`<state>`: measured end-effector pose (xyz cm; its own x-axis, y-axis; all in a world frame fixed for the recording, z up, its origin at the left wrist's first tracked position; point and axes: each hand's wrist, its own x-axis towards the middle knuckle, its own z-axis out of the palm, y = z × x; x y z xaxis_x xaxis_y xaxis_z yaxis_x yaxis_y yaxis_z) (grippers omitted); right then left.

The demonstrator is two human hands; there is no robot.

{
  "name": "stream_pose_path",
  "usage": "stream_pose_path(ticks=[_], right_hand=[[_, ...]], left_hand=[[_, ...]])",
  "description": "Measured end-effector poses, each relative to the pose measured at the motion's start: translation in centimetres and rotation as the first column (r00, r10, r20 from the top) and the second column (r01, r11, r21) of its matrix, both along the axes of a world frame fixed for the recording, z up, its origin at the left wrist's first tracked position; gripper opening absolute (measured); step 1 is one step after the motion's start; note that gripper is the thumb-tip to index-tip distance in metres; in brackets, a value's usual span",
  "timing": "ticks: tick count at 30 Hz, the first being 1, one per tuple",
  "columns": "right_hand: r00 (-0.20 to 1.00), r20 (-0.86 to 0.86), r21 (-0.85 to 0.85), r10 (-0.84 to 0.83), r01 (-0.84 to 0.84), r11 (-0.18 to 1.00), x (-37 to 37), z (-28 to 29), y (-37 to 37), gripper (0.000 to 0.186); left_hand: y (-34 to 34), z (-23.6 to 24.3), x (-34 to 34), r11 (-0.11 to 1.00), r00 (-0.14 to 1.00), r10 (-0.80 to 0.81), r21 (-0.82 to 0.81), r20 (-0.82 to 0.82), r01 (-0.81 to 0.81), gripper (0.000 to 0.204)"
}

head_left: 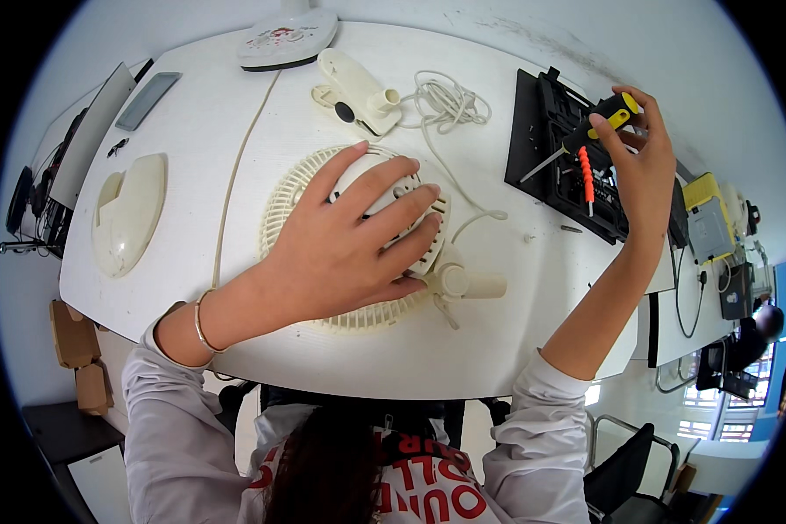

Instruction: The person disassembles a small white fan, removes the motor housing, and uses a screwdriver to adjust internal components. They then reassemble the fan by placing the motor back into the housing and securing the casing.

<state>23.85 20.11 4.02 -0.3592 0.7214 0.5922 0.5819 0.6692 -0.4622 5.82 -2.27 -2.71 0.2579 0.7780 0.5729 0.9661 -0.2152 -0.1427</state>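
Observation:
Spread across the back of a cream fan, my left hand (349, 218) rests with its fingers apart over the rounded motor housing (402, 188). Around it shows the ribbed fan grille (279, 205), lying on the table; much of the fan is hidden under the hand. At the right, my right hand (642, 144) is closed around the black and yellow handle of a screwdriver (618, 115). The shaft slants down to the left above an open black tool case (526, 131). An orange flexible shaft (586, 175) lies in the case, below the screwdriver.
On the white table (498, 341), a cream housing shell (131, 214) lies left and a bracket (358, 92) behind the fan. A coiled cable (450, 105) runs toward the fan. A white base (288, 39) and grey phone-like slab (148, 100) lie farther back. Small screws lie near the case.

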Motion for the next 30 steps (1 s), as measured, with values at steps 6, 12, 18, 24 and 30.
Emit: stream_pose_path(ticks=[6,12,18,24,30], right_hand=[[0.992,-0.127,0.032,0.003,0.002,0.999,0.7,0.0,0.3,0.043],[0.939,-0.342,0.14,0.021,0.029,0.99,1.5,1.0,0.2,0.046],[0.572,-0.704,0.217,0.421,-0.391,0.895,1.4,2.3,-1.2,0.047],[0.419,-0.689,0.207,0.591,-0.668,0.714,2.4,3.4,-3.3,0.051],[0.356,-0.704,0.192,0.614,-0.738,0.648,2.6,3.5,-3.5,0.052]], left_hand=[[0.0,0.7,-0.4,0.998,0.998,-0.025,-0.058,0.056,0.028,0.058],[-0.4,2.3,-0.8,0.988,0.96,-0.063,-0.118,0.273,0.099,0.077],[-0.2,2.7,-2.1,0.979,0.844,0.007,-0.177,0.537,0.104,0.089],[-0.4,2.5,-2.7,0.948,0.813,0.101,-0.302,0.573,0.096,0.089],[-0.3,2.4,-3.0,0.961,0.786,0.045,-0.242,0.617,0.135,0.085]])
